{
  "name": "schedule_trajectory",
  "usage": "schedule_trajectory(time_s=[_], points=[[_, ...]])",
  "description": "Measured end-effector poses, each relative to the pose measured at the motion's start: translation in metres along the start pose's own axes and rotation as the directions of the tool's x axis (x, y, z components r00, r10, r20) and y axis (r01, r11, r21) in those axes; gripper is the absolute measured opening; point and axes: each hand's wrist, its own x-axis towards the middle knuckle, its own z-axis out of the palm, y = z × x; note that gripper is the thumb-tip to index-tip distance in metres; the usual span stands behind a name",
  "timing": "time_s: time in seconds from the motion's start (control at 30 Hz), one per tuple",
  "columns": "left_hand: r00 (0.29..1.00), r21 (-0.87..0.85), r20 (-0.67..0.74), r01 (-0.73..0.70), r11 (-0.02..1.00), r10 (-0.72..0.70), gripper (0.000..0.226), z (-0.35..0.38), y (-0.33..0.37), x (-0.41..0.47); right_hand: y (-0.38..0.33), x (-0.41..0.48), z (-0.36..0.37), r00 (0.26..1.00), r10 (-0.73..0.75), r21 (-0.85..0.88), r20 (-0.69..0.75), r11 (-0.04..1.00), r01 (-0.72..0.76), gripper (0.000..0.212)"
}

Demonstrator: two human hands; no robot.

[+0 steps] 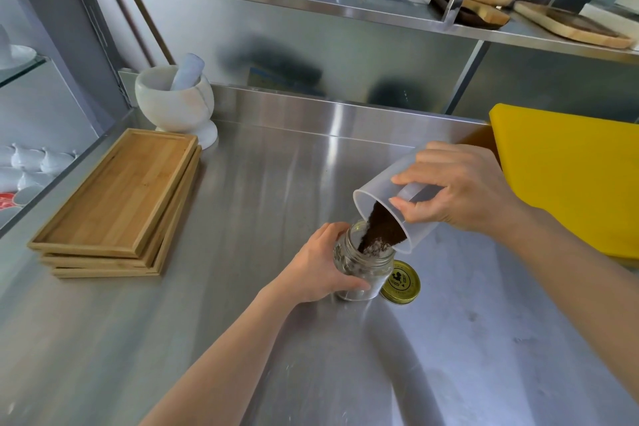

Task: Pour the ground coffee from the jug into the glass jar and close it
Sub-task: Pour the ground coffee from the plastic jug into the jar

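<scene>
A clear glass jar (371, 270) stands upright on the steel counter, and my left hand (320, 264) wraps around its left side. My right hand (463, 192) grips a translucent plastic jug (383, 183) by its handle, tipped down and to the left with its rim over the jar's mouth. Dark ground coffee (382, 230) slides along the jug's lower wall and runs into the jar. The jar's gold lid (401, 282) lies flat on the counter, touching the jar's right side.
A stack of wooden trays (114, 204) lies at the left, with a white mortar and pestle (176, 104) behind it. A yellow cutting board (570, 176) sits at the right edge. A steel shelf (311, 0) with containers and wooden boards hangs overhead.
</scene>
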Motion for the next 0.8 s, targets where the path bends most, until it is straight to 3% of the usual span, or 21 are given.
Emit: schedule_trajectory(time_s=[0.17,0.67,0.8], points=[[1.000,-0.012,0.002,0.003,1.000,-0.003,0.078,0.001,-0.003,0.001,0.001,0.002,-0.003,1.000,-0.011,-0.017,-0.029,1.000,0.010,0.022],[1.000,-0.047,-0.006,0.004,0.999,-0.004,0.077,0.002,-0.004,0.002,-0.001,0.011,-0.011,1.000,0.014,0.032,0.020,0.999,-0.015,0.033],[1.000,-0.039,0.000,0.003,0.999,-0.003,0.077,0.002,-0.003,0.001,-0.004,0.011,-0.009,1.000,0.006,0.010,0.031,1.000,-0.006,0.026]])
